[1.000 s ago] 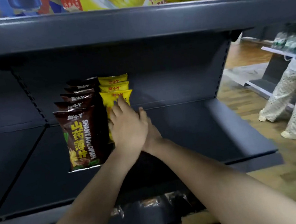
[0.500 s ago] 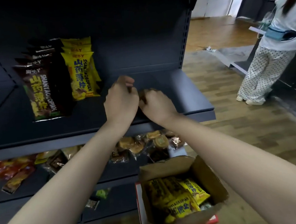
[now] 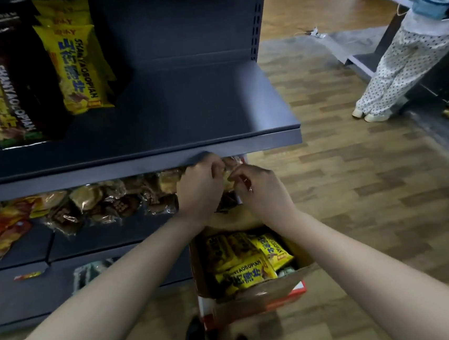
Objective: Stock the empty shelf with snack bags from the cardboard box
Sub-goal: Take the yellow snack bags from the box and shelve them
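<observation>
Cardboard box [image 3: 258, 301] half hidden behind forearms

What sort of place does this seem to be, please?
Most likely a small shop aisle: dark metal shelving with snack bags standing in rows, wrapped pastries below, and a cardboard box of stock on the floor.

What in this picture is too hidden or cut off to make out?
- Head view: whether the left hand and right hand hold anything; curled fingers hide it.
- Deeper contents of the cardboard box; yellow snack bags cover them.
- Brown snack bags; the left edge crops them.
</observation>
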Available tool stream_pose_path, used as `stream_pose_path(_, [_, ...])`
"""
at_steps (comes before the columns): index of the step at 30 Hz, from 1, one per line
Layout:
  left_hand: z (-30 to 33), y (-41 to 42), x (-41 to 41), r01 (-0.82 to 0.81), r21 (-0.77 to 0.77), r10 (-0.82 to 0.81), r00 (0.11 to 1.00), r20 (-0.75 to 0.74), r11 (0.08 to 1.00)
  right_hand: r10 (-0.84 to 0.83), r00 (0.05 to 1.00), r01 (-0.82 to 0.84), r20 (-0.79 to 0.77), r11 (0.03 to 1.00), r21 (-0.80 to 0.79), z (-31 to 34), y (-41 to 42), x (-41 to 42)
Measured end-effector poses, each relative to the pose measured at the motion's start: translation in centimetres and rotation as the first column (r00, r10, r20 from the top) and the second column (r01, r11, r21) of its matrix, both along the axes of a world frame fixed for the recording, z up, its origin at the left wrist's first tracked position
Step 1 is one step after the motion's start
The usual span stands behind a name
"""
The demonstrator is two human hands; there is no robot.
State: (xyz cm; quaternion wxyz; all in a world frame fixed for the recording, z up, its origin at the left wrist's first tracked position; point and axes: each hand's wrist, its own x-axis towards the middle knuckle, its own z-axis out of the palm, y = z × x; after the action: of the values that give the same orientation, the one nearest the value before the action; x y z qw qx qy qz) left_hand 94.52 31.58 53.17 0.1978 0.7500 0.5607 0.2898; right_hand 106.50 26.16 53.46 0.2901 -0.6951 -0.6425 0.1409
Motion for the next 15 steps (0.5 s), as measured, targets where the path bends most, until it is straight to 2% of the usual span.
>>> stream_pose_path(3, [-2.8, -0.3, 0.6, 0.022, -0.104, -0.032, 0.995, -0.092, 0.994, -0.012, 1.0, 0.016, 0.023, 0.983, -0.185, -2.7, -0.9, 0.2])
stream_pose_path(7, [-6.3, -0.5, 0.8, 0.027, -0.156, -0.046, 0.992, -0.122, 0.987, -0.052, 0.997, 0.07, 0.06, 0.928, -0.365, -7.3, -1.4, 0.8])
stream_pose_path(11, [-10.1, -0.1, 0.8, 0.02, -0.279, -0.068, 0.984, -0.166, 0.96, -0.081, 0.996, 0.079, 0.019, 0.842, -0.533, -12.9, -1.3, 1.1])
stream_pose_path(15, [-14.0, 0.2, 1.0, 0.072, -0.431, -0.174, 0.964, -0.201, 0.899, -0.039, 0.998, 0.06, 0.045, 0.73, -0.681, -17.0, -0.6, 0.8])
